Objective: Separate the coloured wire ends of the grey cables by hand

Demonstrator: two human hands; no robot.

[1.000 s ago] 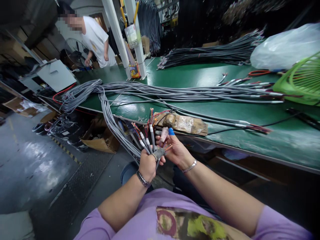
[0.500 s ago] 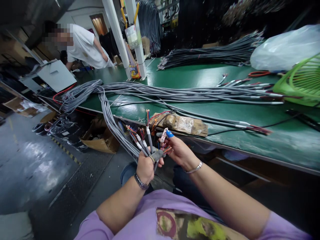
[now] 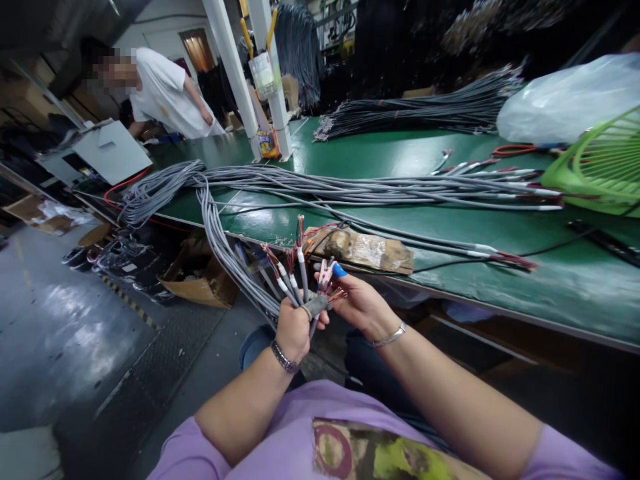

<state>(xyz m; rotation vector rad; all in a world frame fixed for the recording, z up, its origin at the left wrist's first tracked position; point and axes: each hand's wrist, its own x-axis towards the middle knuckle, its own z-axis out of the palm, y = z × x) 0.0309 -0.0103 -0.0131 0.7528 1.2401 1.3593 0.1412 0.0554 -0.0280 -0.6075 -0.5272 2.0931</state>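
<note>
While the left hand (image 3: 294, 328) grips cables (image 3: 303, 279), the right hand (image 3: 361, 301) pinches a clip (image 3: 327, 273) alongside.

Clock centred on held cable ends (image 3: 303, 270); cable run (image 3: 320, 183) laid along bench (image 3: 395, 149), 12; wooden block (image 3: 367, 250) set before run, 2; basket (image 3: 610, 160) placed farther out, 2, bag (image 3: 565, 100) set behind; box (image 3: 114, 153) seated at 10; carton (image 3: 197, 287) kept on floor (image 3: 55, 320), 9.
</note>
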